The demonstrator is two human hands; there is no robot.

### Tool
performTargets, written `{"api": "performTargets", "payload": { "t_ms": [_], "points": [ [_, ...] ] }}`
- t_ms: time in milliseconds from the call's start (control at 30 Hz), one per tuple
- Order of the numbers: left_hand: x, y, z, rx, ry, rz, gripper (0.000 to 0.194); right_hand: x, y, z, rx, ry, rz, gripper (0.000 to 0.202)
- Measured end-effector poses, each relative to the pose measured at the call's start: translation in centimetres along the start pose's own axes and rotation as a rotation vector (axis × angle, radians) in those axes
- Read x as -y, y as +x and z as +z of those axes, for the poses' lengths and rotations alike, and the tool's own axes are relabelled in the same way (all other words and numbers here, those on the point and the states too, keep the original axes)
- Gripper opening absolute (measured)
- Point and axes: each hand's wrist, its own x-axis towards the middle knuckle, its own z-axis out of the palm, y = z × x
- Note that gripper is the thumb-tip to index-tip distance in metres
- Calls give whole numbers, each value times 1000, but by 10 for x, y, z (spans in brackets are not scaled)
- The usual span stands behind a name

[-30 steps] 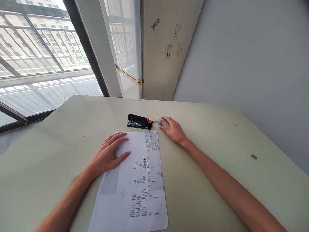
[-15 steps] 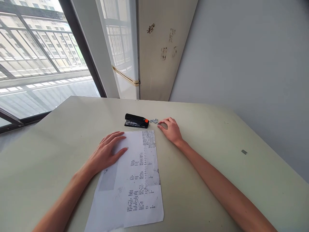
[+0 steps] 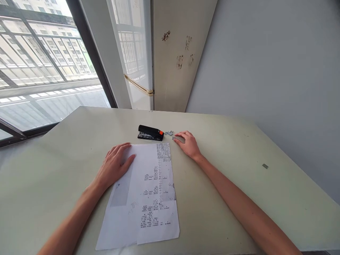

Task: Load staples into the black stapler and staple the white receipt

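One small grey metal strip (image 3: 173, 138) lies at the right hand's (image 3: 190, 144) fingertips, thumb and forefinger slightly apart; whether they grip it, I cannot tell. Just beyond them sits a loose cluster of grey strips (image 3: 169, 133), beside a black stapler with an orange button (image 3: 151, 132). The left hand (image 3: 113, 165), thumb spread from its fingers, rests on printed white paper sheets (image 3: 143, 209).

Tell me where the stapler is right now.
In the head view, the stapler lies on the table just beyond the paper, left of the staples and the right hand.
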Motion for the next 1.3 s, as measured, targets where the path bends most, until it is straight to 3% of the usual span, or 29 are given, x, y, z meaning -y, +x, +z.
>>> {"api": "performTargets", "payload": {
  "t_ms": [167, 367, 533, 733, 900, 1000, 1133, 1300],
  "points": [
    [-1, -1, -2, -24, -6, -107, 54, -2, -7, -11, 29, 62, -18, 33],
    [-5, -1, -3, -15, -53, -57, 49, 2, -12, -16, 30, 90, -10, 34],
    [-3, 1, -1, 5, -17, -135, 59, 10, -14, -17, 26, 103, 5, 33],
    [-1, 1, -2, -9, -54, -146, 56, 19, -35, -26, 48, 116, 17, 31],
    [-9, -3, -8, 86, -82, -225, 56, 25, -55, -35, 73, 115, 21, 29],
    [-15, -5, -11, 73, -86, -206, 62, 28, -64, -39, 79, 113, 20, 28],
    [-18, -5, -11, 57, -87, -193, 65, 40, -84, -42, 147, 32, -128, 28],
    [-15, -3, -7, 15, -71, -203, 65, 64, -123, -43, 440, -97, -428, 47]
  ]
}}
